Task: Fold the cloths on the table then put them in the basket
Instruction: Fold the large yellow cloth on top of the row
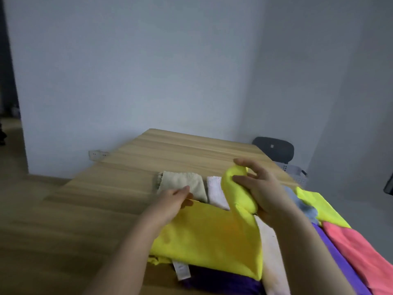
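We're folding the yellow cloth [212, 235]: left hand [174, 201] pinches one far corner, right hand [261, 188] grips the other, bunched. Next, we match edges squarely.

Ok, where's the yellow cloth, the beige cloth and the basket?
yellow cloth [208, 235]: head view, on its flat middle.
beige cloth [182, 182]: head view, on its folded top.
basket [297, 175]: head view, on its side wall.

Under yellow cloth [208, 235], purple cloth [223, 282] was mostly hidden, cut by bottom edge. Right of it, pink cloth [361, 254] ran off frame. Beyond it, basket [296, 170] sat partly hidden behind table [170, 150].
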The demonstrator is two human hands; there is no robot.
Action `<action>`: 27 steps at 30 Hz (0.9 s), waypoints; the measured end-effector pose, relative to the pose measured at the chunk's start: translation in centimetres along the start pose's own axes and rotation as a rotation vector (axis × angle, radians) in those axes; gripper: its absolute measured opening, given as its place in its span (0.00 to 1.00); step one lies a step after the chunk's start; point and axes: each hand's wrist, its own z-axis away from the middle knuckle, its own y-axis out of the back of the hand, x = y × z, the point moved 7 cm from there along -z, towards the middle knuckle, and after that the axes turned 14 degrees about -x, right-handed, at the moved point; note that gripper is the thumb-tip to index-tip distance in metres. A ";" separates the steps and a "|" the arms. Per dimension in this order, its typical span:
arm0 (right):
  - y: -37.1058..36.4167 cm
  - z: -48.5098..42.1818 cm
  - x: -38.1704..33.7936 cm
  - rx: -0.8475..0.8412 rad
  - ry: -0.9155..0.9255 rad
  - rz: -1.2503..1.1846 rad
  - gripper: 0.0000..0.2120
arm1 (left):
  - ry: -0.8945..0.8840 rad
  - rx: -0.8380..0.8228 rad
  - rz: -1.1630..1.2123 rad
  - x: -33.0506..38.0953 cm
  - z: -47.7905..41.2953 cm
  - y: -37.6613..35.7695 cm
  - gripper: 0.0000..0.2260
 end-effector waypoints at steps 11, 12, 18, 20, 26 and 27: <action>-6.4 -0.7 4.9 -0.051 -0.166 0.115 0.12 | -0.029 0.069 -0.064 -1.6 1.0 3.2 0.20; -5.5 -0.3 4.9 -0.008 -0.146 0.186 0.11 | -0.054 0.063 -0.117 -1.4 0.9 3.1 0.20; -2.1 1.5 5.8 0.028 -0.147 0.598 0.09 | -0.210 0.069 0.014 0.0 0.4 3.5 0.27; -2.4 1.7 6.0 -0.160 -0.200 0.636 0.14 | -0.199 0.108 -0.010 -0.2 0.1 3.7 0.27; -3.5 3.8 5.8 -0.587 -0.255 0.932 0.22 | 0.007 0.196 -0.289 -1.0 0.3 3.4 0.16; -3.4 3.8 5.9 -0.579 -0.252 0.963 0.20 | 0.007 0.188 -0.281 -0.7 0.4 3.3 0.17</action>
